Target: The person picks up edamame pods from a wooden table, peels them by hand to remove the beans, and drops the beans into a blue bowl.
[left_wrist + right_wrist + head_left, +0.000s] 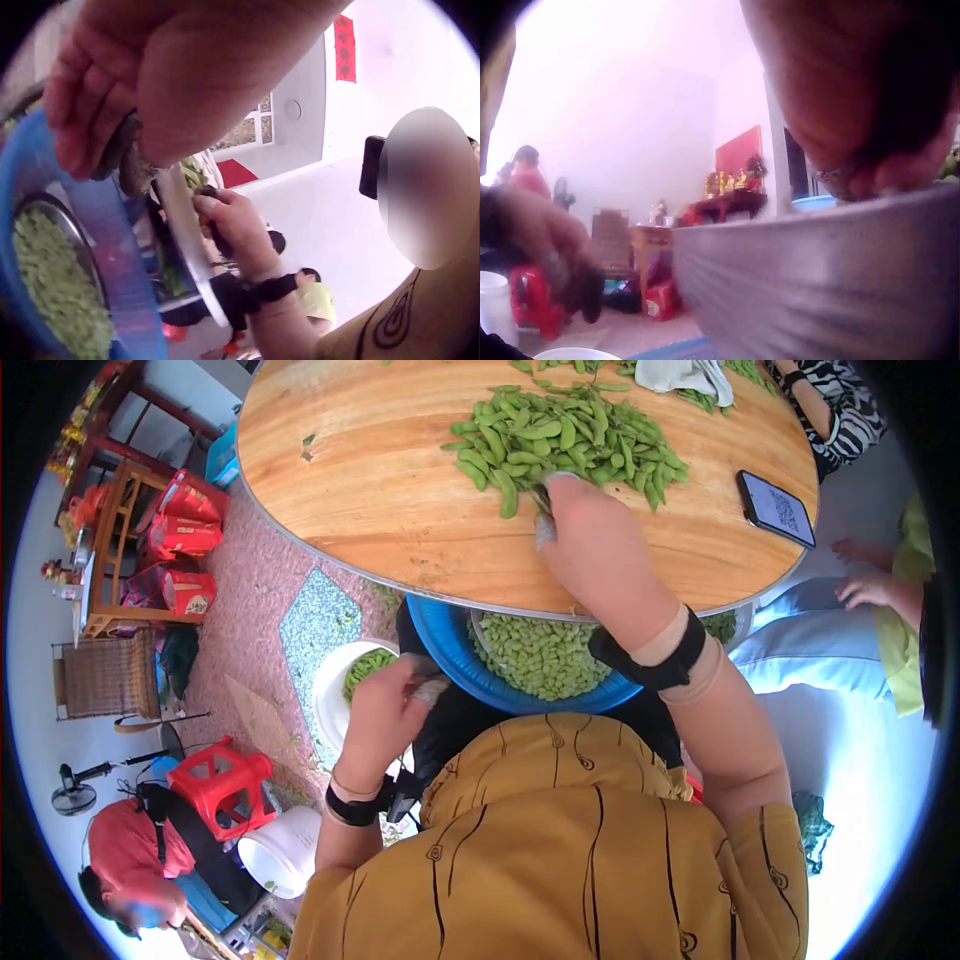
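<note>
A pile of green soybean pods (570, 435) lies on the round wooden table (370, 490). My right hand (605, 545) is at the near edge of this pile, its thumb and finger wrapped in grey covers; whether a pod is between them I cannot tell. My left hand (380, 710), loosely curled with nothing visible in it, hangs beside the white bucket (325, 705) that holds green pods. Dark covers on its digits show in the left wrist view. Shelled green beans (540, 655) fill a metal bowl inside the blue basin (435, 650) below the table edge.
A phone (778, 508) lies at the table's right side, and a white cloth (685, 378) at its far side. Other people sit at the right. On the left floor stand a red stool (220, 785), a second white bucket (283, 850) and red bags (188, 525), near another person.
</note>
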`<state>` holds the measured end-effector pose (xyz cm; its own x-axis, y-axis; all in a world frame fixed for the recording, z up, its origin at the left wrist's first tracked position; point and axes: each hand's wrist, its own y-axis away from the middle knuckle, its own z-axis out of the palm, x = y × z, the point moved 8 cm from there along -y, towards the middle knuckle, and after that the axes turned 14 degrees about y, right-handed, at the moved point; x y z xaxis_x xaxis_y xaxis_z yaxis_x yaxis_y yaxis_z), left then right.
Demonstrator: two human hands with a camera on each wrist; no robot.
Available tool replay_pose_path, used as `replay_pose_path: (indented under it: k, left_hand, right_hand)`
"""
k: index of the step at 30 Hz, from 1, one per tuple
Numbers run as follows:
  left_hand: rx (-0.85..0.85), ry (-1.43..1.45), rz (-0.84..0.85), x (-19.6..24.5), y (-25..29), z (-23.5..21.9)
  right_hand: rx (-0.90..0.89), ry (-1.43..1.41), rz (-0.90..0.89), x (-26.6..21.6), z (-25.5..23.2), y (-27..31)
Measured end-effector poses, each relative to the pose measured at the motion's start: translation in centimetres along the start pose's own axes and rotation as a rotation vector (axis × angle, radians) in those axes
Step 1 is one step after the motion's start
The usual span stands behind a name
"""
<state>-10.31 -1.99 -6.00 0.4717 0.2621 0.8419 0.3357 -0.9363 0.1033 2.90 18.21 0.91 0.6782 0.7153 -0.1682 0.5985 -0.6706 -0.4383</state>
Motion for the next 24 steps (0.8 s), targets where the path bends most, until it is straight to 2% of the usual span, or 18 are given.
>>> replay_pose_path:
  k: [2,3,5,6,8,9,10,11,12,14,15,16,17,18,19,20,23,24]
  left_hand:
    - [-0.107,0.256,0.127,3.1,-1.0,1.7]
    - [-0.099,0.269,0.124,4.1,-1.5,2.2]
    - [-0.094,0.556,0.107,6.0,-2.6,2.9]
    - [-0.087,0.567,0.103,6.8,-3.2,3.0]
    - [-0.188,0.688,-0.054,7.1,-4.3,4.4]
    - [-0.242,0.728,-0.07,7.4,-4.6,5.2]
    - [-0.238,0.728,-0.071,7.5,-4.9,5.1]
    - [-0.41,0.826,-0.207,7.6,-4.6,6.4]
    - [-0.585,0.916,-0.347,7.7,-3.9,7.7]
    - [-0.579,1.002,-0.423,7.7,-3.5,8.2]
    - [-0.546,1.113,-0.415,7.6,-3.6,8.2]
    - [-0.512,1.221,-0.407,7.6,-3.7,8.2]
    - [-0.515,1.209,-0.413,7.6,-3.6,8.3]
    - [-0.457,1.181,-0.346,7.7,-3.9,7.8]
    - [-0.399,1.153,-0.279,7.8,-4.2,7.4]
    - [-0.396,1.147,-0.285,7.8,-4.1,7.5]
    - [-0.388,1.092,-0.223,8.1,-4.2,7.9]
    - [-0.353,0.991,-0.168,8.3,-4.4,7.8]
  right_hand:
    - [-0.084,-0.129,0.035,0.6,-0.7,1.1]
    - [-0.092,-0.123,0.025,0.7,-1.5,1.8]
    - [-0.139,-0.354,-0.013,0.5,-3.3,3.4]
    - [-0.149,-0.35,-0.021,0.4,-4.2,4.1]
    - [-0.251,-0.39,-0.137,-0.8,-5.4,5.6]
    - [-0.254,-0.39,-0.141,-0.7,-6.0,6.0]
    - [-0.308,-0.358,-0.223,-1.1,-6.3,6.4]
    - [-0.359,-0.325,-0.302,-1.7,-6.4,6.9]
    - [-0.356,-0.328,-0.302,-1.8,-6.7,7.0]
    - [-0.353,-0.534,-0.09,-0.5,-6.9,6.9]
    - [-0.348,-0.541,-0.082,-0.2,-6.7,7.1]
    - [-0.39,-0.601,0.067,1.1,-5.5,7.5]
    - [-0.433,-0.66,0.218,2.3,-4.5,8.0]
    - [-0.428,-0.669,0.223,2.3,-4.7,8.0]
    - [-0.57,-0.846,0.305,1.9,-4.2,8.7]
    - [-0.717,-1.023,0.386,1.4,-3.5,9.5]
    - [-0.708,-1.028,0.301,0.6,-3.6,9.6]
    - [-0.704,-1.034,0.305,0.7,-3.5,9.7]
